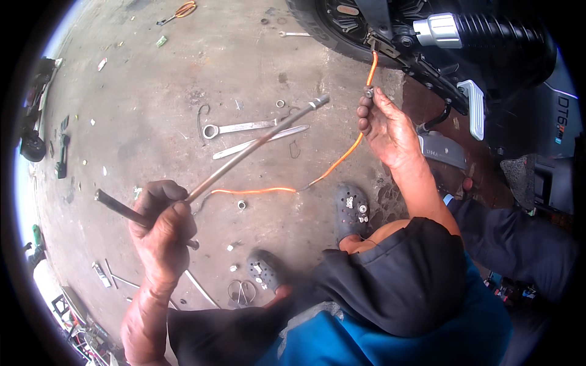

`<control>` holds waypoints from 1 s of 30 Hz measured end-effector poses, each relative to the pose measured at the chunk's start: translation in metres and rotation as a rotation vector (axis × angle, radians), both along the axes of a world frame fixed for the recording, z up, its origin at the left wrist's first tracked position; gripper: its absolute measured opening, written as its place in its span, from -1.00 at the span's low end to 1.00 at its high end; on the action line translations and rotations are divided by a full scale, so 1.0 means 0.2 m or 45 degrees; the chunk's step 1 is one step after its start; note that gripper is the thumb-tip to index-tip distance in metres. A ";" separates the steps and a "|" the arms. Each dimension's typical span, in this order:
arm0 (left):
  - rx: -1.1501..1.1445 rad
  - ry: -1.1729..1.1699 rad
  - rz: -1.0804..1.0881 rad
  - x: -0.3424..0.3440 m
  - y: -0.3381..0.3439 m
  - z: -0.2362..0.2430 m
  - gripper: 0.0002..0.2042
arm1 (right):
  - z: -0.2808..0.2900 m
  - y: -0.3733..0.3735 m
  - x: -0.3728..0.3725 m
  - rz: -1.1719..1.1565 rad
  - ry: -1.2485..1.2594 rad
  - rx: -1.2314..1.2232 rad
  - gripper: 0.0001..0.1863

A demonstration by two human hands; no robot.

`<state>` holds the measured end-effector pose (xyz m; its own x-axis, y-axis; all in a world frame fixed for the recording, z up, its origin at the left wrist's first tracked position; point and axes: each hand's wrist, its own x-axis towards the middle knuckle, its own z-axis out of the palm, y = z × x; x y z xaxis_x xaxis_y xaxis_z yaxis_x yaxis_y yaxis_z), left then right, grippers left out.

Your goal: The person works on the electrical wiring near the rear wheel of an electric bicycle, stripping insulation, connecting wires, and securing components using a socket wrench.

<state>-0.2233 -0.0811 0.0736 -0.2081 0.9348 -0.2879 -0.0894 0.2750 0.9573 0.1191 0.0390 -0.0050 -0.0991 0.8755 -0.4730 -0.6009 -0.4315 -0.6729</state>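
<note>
My left hand (162,226) is closed around the dark crossbar of a T-handle wrench (256,146). Its long metal shaft slants up and to the right, with the socket end in the air above the floor. On the right, my right hand (387,125) has its fingertips pinched on a small round metal piece (368,93). An orange cable (339,161) runs from a bracket by the motorbike wheel (342,36) down behind those fingers, then trails left across the floor. Whether the fingers also grip the cable is hidden.
On the floor lie a ring spanner (244,127), a flat metal bar (235,149), loose nuts (242,205), scissors (178,12) and another spanner (294,34). A motorbike footrest (473,110) juts out beside my right arm. Another person's dark-trousered leg (513,238) is at the right.
</note>
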 end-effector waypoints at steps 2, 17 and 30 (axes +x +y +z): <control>0.028 0.034 -0.052 0.07 -0.02 0.03 -0.78 | 0.03 0.01 0.03 0.017 -0.022 0.083 -0.82; -0.034 -0.277 0.054 0.49 0.01 -0.16 -0.78 | 0.01 0.03 0.17 -0.001 -0.050 0.170 -0.80; -0.168 -0.614 0.104 0.51 -0.05 -0.30 -0.79 | 0.00 0.03 0.12 -0.045 -0.186 0.137 -0.80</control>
<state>-0.1217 -0.0901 0.0129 -0.0931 0.8700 -0.4841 -0.5389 0.3648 0.7593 0.1430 0.0446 -0.0056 -0.0046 0.9235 -0.3836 -0.5066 -0.3329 -0.7953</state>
